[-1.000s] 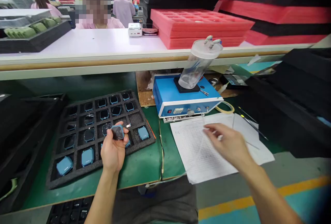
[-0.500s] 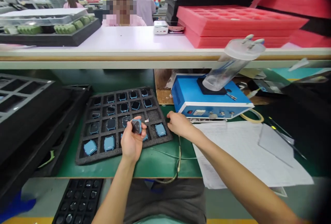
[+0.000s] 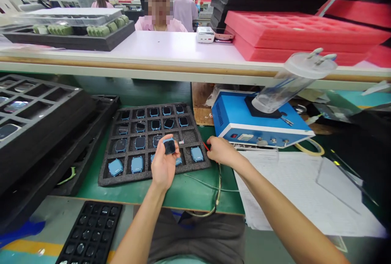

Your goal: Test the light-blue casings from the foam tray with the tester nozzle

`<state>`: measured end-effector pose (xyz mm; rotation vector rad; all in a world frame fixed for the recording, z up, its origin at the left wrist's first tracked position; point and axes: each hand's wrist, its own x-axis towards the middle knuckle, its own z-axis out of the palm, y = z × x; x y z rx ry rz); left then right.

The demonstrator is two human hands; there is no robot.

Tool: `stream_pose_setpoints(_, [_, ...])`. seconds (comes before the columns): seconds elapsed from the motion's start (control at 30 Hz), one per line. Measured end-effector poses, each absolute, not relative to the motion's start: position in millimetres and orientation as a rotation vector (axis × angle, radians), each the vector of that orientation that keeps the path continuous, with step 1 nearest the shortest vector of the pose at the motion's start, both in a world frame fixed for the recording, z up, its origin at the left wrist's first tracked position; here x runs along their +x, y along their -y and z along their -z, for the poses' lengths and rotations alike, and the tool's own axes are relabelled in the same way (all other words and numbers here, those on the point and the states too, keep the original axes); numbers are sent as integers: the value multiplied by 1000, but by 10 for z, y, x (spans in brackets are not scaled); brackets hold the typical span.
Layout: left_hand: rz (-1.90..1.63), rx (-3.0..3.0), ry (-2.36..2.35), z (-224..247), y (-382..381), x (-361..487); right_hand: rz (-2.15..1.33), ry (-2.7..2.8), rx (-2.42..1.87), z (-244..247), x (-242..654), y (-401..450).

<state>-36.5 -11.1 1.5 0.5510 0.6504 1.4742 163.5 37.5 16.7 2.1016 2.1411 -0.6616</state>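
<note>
My left hand [image 3: 165, 166] is closed around a blue-cased smartwatch [image 3: 169, 146], its dark screen facing up, held above the foam tray. The black foam tray [image 3: 131, 180] lies on the green bench with several blue watches in its pockets. Some show dark screens; the front row, such as the watch [image 3: 137, 164], lies with plain blue faces up. At the tray's right edge, my right hand [image 3: 221, 150] pinches a thin red object [image 3: 206, 146]; only a short piece shows past the fingers. A small pale piece [image 3: 181, 142] sits in a pocket near the held watch.
A blue instrument box [image 3: 262, 127] with a clear cylinder [image 3: 284, 89] stands behind my right hand. Paper sheets [image 3: 293, 186] lie at right; a cable [image 3: 219, 186] runs to the bench edge. Stacked foam trays [image 3: 61, 121] rise at left. Across the shelf [image 3: 146, 48] sits another person.
The view has shifted a little to the left. The watch in my left hand has turned so its screen faces me more. A red object now shows at my right fingertips.
</note>
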Motion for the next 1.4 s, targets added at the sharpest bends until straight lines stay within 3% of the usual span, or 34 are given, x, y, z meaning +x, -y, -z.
stream_pose_setpoints(0.37, [-1420, 456, -627, -13, 105, -396, 1032, -2211, 2338, -86, 1726, -241])
stream_pose_setpoints(0.63, [-1421, 476, -615, -33, 80, -414, 1234, -2285, 2768, -287, 2097, 278])
stream_pose_setpoints(0.8, [-1472, 908, -820, 33, 56, -359, 1003, -1877, 3080, -343, 2512, 673])
stream_pose_setpoints(1.0, [-1453, 1813, -1162, 126, -27, -242, 1270, -1637, 3239, -215, 2517, 617])
stream_pose_setpoints(1.2, [-1611, 2406, -942, 67, 181, 45, 1519, -1908, 3178, -437, 2378, 710])
stream_pose_setpoints(1.4, [-1687, 2557, -828, 198, 259, 508, 1701, -2539, 2638, -657, 2185, 841])
